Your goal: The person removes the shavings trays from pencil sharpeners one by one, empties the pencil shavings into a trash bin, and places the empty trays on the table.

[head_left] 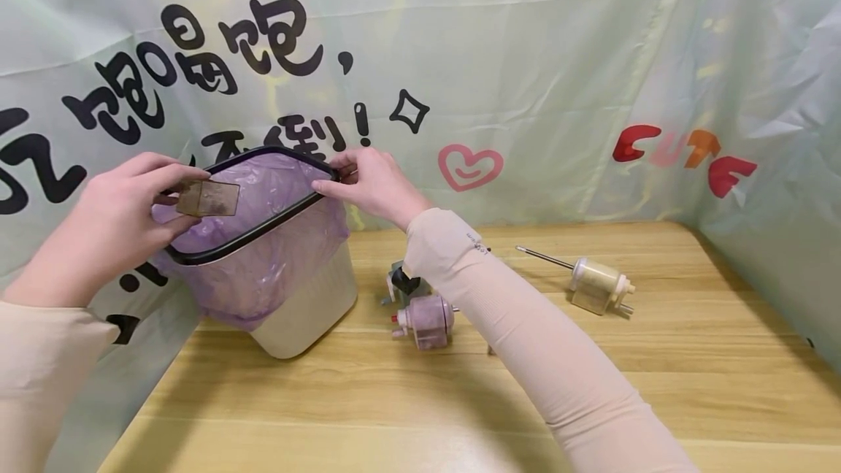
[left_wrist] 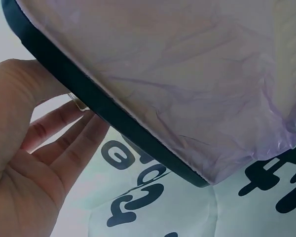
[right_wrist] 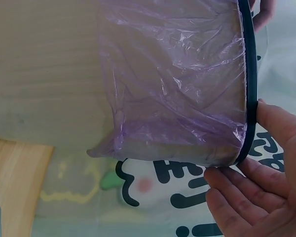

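My left hand [head_left: 125, 203] holds a small see-through brownish box [head_left: 220, 198] between thumb and fingers, over the near-left side of a bin [head_left: 315, 305]. In the left wrist view only an edge of the box [left_wrist: 78, 101] shows behind the rim. The pale bin tilts toward the left hand and has a black rim [head_left: 250, 241] and a purple plastic bag [head_left: 263, 276] folded over its outside. My right hand [head_left: 377, 181] pinches the rim at its right corner, thumb on one side and fingers on the other. The bin's bottom inside is hidden.
Right of the bin on the wooden table [head_left: 296, 414] lies a purplish see-through device [head_left: 430, 321] with a red tip. Behind it is a grey-and-black object [head_left: 404, 283], partly covered by the right sleeve. Farther right lies a yellowish cylinder [head_left: 598, 285] with a thin dark rod.
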{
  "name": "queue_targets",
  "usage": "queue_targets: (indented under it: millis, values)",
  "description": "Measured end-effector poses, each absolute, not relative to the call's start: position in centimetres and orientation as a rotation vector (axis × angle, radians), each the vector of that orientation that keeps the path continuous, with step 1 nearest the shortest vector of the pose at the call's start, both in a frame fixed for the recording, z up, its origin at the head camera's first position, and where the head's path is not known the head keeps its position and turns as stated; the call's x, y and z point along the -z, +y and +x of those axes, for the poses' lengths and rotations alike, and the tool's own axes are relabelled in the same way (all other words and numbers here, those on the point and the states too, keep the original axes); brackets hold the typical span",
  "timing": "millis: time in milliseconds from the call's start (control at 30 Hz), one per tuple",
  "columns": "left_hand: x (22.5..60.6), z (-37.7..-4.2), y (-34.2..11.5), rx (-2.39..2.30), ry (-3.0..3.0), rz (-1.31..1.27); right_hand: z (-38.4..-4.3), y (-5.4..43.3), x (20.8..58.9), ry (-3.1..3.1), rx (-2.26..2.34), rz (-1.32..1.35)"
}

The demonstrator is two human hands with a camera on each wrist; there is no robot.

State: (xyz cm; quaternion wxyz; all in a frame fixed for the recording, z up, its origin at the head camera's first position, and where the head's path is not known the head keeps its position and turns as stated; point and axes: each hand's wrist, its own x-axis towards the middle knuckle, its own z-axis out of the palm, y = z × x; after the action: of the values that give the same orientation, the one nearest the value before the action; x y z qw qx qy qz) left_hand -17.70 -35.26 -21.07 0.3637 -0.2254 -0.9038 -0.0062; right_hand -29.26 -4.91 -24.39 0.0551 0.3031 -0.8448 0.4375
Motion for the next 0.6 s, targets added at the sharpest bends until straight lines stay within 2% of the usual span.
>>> queue_targets:
  millis: [600]
  values:
    - [21.53, -18.14, -34.47, -0.002, -2.294, -0.692, -29.34, -4.87, 24.63, -2.54, -1.36, 0.922]
